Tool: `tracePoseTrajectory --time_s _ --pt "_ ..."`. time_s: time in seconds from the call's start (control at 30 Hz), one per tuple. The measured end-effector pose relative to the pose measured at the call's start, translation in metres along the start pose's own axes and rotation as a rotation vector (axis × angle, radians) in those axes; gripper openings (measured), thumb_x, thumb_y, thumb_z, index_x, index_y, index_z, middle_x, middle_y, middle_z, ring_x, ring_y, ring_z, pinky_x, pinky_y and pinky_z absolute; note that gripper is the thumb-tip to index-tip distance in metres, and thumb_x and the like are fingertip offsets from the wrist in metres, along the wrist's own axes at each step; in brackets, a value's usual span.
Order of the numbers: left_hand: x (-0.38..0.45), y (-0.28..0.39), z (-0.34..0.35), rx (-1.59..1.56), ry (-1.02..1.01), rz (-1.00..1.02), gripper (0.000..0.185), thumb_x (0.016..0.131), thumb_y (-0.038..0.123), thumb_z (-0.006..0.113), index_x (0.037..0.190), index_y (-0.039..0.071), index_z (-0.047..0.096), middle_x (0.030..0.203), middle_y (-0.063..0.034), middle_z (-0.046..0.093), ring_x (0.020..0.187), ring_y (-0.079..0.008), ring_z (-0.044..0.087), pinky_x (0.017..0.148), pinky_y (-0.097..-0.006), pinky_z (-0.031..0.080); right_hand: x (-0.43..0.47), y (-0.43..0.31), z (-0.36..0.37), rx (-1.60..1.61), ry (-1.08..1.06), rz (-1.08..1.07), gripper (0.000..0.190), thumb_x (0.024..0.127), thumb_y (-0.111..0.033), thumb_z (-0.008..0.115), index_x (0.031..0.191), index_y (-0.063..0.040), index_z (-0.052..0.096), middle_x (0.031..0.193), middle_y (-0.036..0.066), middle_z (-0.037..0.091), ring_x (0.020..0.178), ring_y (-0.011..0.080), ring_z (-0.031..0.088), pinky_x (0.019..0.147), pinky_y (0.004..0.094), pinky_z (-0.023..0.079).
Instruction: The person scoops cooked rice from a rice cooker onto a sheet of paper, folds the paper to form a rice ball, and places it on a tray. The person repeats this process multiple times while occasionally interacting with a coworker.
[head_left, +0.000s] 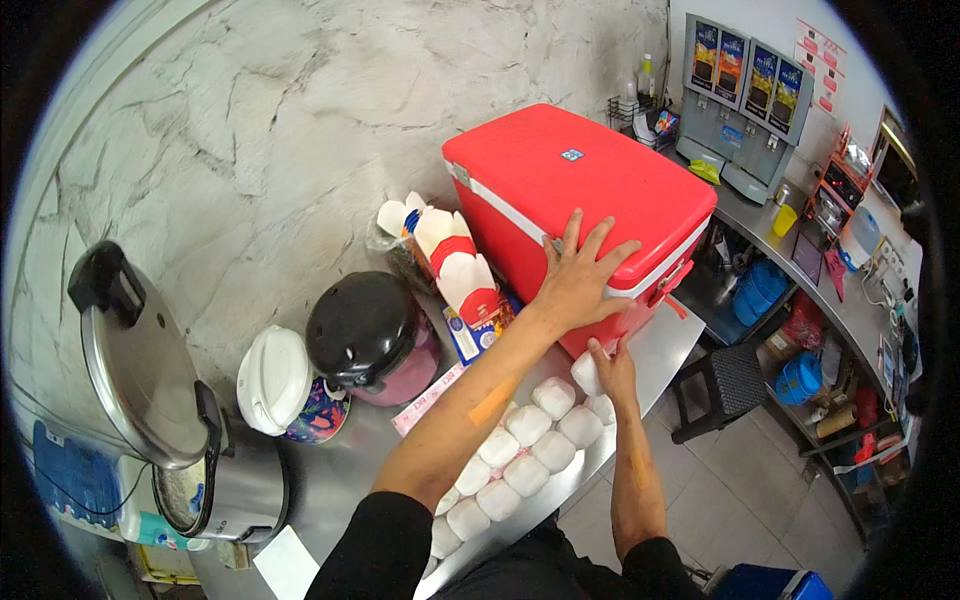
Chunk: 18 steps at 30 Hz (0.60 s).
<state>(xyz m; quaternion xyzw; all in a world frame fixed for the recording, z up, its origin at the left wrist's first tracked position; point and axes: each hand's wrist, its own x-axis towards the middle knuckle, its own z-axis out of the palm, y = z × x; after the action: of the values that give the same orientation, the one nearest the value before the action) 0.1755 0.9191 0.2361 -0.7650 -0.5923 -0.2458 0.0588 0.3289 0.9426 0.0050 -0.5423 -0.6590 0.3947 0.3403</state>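
A red cooler box (570, 172) with a white band stands closed on the steel table (322, 480). My left hand (581, 281) lies with spread fingers across its front edge, fingertips on the lid. Below it, my right hand (616, 373) holds a white wrapped bundle (586, 374) against the lower front of the cooler. Rows of similar rounded white bundles (526, 475) lie on the table nearer to me; my left forearm covers some of them. A pink-and-white printed strip (424, 401) shows beyond that forearm.
Left stand an open rice cooker (251, 480), a white-lidded container (276, 382) and a black-lidded pot (364, 330). Stacked red-and-white food boxes (463, 277) lean beside the cooler. Rightward are a black stool (716, 386), a drink dispenser (742, 105) and a counter (817, 285).
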Motion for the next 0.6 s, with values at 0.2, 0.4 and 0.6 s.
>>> tracePoseTrajectory --time_s 0.2,0.4,0.6 --pt "0.028 0.002 0.039 0.078 0.178 -0.023 0.084 0.075 0.058 0.081 0.147 0.025 0.053 0.159 -0.0162 0.035 0.148 -0.0523 0.022 0.102 -0.0844 0.030 0.027 0.007 -0.020 0.028 0.004 -0.017 0.110 0.091 -0.068 0.063 0.156 0.011 0.024 0.120 0.039 0.064 0.111 0.0486 0.066 0.092 0.0472 0.053" --pt "0.046 -0.002 0.047 0.097 0.203 -0.023 0.082 0.075 0.055 0.081 0.146 0.024 0.053 0.157 -0.0163 0.037 0.147 -0.0499 0.024 0.103 -0.0823 0.031 0.028 0.038 0.008 -0.178 0.056 0.051 0.079 0.093 -0.068 0.060 0.121 0.005 0.053 0.098 0.032 0.070 0.094 0.0512 0.068 0.081 0.0552 0.052" --pt "0.019 -0.002 0.024 0.024 0.026 -0.056 0.089 0.084 0.049 0.077 0.158 0.021 0.036 0.169 -0.0202 0.015 0.152 -0.0551 0.009 0.107 -0.0828 0.023 0.028 0.050 0.051 -0.336 -0.164 0.110 0.073 0.100 -0.063 0.050 0.122 0.007 0.050 0.105 0.034 0.069 0.101 0.0514 0.066 0.087 0.0558 0.051"
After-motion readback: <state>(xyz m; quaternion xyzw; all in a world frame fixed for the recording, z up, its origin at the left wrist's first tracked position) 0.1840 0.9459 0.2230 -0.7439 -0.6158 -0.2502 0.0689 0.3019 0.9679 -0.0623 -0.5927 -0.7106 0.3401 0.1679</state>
